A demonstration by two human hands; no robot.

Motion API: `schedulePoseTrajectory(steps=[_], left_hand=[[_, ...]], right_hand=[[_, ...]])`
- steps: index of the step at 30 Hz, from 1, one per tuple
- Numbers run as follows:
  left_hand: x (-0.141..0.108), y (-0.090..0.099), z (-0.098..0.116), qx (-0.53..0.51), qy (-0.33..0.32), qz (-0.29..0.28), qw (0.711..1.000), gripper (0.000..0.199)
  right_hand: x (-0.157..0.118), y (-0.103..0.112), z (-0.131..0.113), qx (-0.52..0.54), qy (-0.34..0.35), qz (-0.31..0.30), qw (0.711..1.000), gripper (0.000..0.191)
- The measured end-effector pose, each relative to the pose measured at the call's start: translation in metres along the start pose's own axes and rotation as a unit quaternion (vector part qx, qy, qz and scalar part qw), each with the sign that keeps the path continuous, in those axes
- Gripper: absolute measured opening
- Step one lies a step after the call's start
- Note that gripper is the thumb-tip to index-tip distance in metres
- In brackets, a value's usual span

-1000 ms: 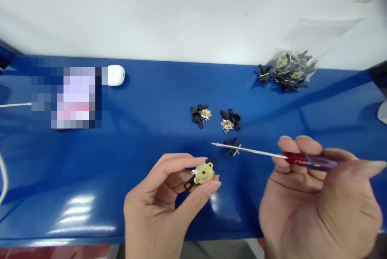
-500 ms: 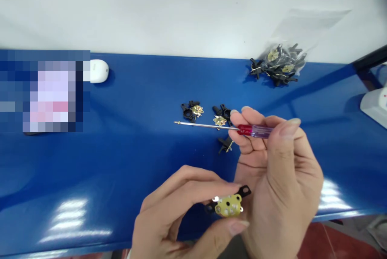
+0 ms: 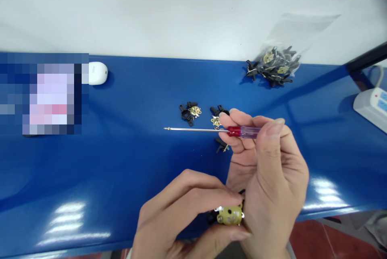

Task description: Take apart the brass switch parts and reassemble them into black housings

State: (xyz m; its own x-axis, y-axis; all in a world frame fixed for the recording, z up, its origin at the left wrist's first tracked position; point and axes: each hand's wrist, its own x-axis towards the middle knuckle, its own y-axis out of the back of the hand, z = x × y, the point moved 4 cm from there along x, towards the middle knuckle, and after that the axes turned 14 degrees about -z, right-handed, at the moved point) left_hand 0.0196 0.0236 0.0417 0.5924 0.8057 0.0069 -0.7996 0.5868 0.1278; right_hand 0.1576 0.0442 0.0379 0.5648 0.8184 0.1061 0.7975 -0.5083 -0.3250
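Between the thumb and fingers of my left hand (image 3: 184,210) is a small black part with a brass plate (image 3: 230,215); its ends are partly covered by fingers. My right hand (image 3: 266,170), palm up, grips a screwdriver (image 3: 244,131) by its red and clear purple handle. The thin shaft points left, its tip free above the table. Beyond the shaft lies one black and brass assembly (image 3: 191,112). A second brass plate with black pieces (image 3: 215,121) is half hidden behind my right fingertips, with another black piece (image 3: 222,145) just below.
A clear plastic bag of black and brass parts (image 3: 279,67) leans at the back wall. On the left are a white rounded case (image 3: 98,73) and a blurred-out object (image 3: 54,98). A white power strip (image 3: 373,106) stands at the right edge of the blue table (image 3: 136,90).
In the view, the screwdriver and right hand have shifted left and slightly down. The brass-plated part sits a little lower, its black tab now more covered by my left fingers.
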Motion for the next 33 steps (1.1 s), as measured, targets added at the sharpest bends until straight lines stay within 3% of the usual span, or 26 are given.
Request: schedulePoseTrajectory(steps=[3,10,11,14,20,23,26,29,33], left_hand=[[0.000,0.002,-0.003,0.008,-0.036,-0.017,0.999,0.027],[-0.001,0.001,-0.002,-0.015,-0.029,-0.006,0.999,0.027],[-0.001,0.001,-0.003,-0.028,0.010,0.025,0.999,0.026],[-0.001,-0.001,-0.002,-0.052,0.045,0.045,0.997,0.026],[-0.005,0.012,-0.008,-0.037,0.096,0.145,0.984,0.027],[-0.007,0.018,-0.012,-0.044,0.106,0.189,0.975,0.036],[-0.006,0.018,-0.014,-0.053,0.092,0.198,0.974,0.048],[-0.006,0.017,-0.009,-0.008,0.064,0.204,0.977,0.038],[-0.011,0.017,0.004,0.152,0.008,0.237,0.960,0.033]], right_hand=[[0.000,0.000,0.000,0.006,0.004,-0.005,1.000,0.021],[-0.002,0.001,-0.002,0.004,0.002,-0.007,1.000,0.023],[-0.002,0.001,-0.002,0.002,0.004,-0.007,1.000,0.023],[0.000,0.001,-0.002,-0.004,0.018,0.007,1.000,0.023],[0.003,0.012,-0.019,-0.089,0.123,0.090,0.984,0.023],[0.002,0.021,-0.026,-0.126,0.150,0.088,0.977,0.018],[-0.003,0.024,-0.029,-0.142,0.163,0.063,0.974,0.015],[-0.008,0.022,-0.032,-0.151,0.169,0.072,0.971,0.013],[-0.005,0.024,-0.033,-0.163,0.173,0.077,0.968,0.013]])
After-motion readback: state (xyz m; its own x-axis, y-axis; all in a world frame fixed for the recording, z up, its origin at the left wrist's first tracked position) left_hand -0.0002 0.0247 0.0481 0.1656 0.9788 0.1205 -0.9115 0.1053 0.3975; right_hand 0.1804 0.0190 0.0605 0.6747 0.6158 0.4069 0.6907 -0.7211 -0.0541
